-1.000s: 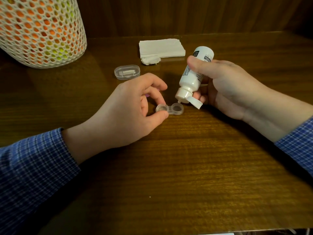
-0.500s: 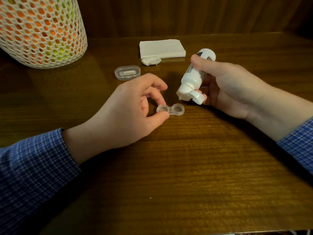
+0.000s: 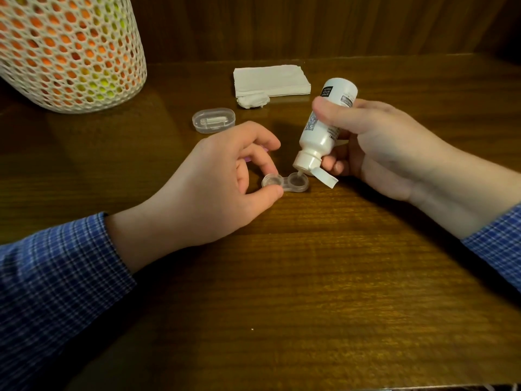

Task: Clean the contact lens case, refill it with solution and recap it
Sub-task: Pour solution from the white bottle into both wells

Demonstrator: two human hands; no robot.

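Both arms wear long sleeves of woven cotton-like cloth, blue with a fine check of thin white and darker navy lines. The left blue checked shirt sleeve [image 3: 53, 280] fills the lower left corner and ends at the wrist in a plain hemmed cuff. The right blue checked shirt sleeve [image 3: 499, 244] shows only its cuff edge. The left hand [image 3: 214, 190] and right hand [image 3: 377, 145] are bare, without rings, watch or gloves.
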